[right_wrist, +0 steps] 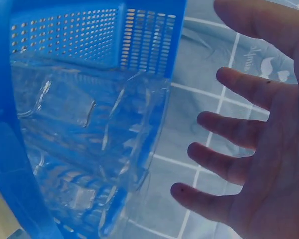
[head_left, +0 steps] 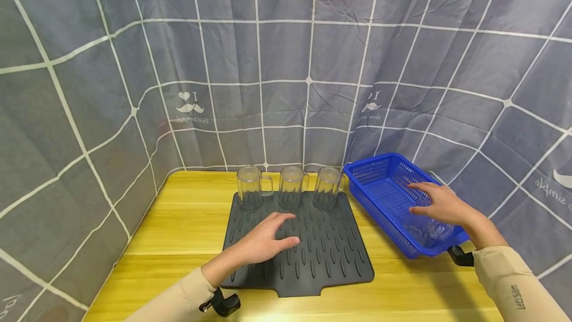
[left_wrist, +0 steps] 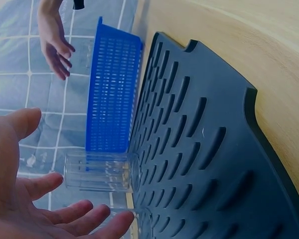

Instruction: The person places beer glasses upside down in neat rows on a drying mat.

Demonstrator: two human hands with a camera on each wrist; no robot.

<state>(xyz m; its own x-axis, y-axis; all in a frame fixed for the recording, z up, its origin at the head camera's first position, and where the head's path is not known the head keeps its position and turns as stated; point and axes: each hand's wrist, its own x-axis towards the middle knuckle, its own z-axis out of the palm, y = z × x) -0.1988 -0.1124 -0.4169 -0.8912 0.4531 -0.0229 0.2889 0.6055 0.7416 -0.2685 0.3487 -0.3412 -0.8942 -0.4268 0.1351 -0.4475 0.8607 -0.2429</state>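
Three clear glass mugs stand upright in a row along the far edge of a dark drying mat: a left mug [head_left: 250,189], a middle mug [head_left: 291,189] and a right mug [head_left: 327,189]. Over the mat [head_left: 313,257] hovers my left hand [head_left: 263,241], fingers apart and holding nothing. My right hand [head_left: 440,205] is above the blue basket [head_left: 371,207], its fingers spread and empty. Clear glass mugs [right_wrist: 65,102] lie on their sides at the basket's near end; the right wrist view shows them close up, apart from the fingers.
The mat lies on a yellow wood-grain table [head_left: 178,237], with the basket at its right. A grey curtain [head_left: 286,63] with white grid lines hangs behind and at both sides. Each wrist carries a small black camera mount [head_left: 225,303].
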